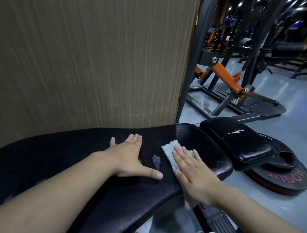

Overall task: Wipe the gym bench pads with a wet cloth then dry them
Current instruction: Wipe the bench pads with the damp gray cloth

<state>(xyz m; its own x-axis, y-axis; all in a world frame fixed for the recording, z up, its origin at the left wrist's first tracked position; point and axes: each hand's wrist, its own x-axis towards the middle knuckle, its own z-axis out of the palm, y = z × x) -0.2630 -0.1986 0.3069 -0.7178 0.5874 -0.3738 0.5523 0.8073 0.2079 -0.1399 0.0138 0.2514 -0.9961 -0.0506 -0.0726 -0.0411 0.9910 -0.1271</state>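
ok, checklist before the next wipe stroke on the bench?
1. Cloth under control: ok. The right hand lies flat on the cloth.
2. Brace: ok. The left hand rests flat on the long pad, clear of the cloth.
3. Cloth wet enough: cannot tell.
4. Path to the left: not ok. A worn patch sits right beside the cloth and may snag it.
5. Small pad: not ok. It has a tear on top, so go gently there.
6. Long pad fully wiped: cannot tell.
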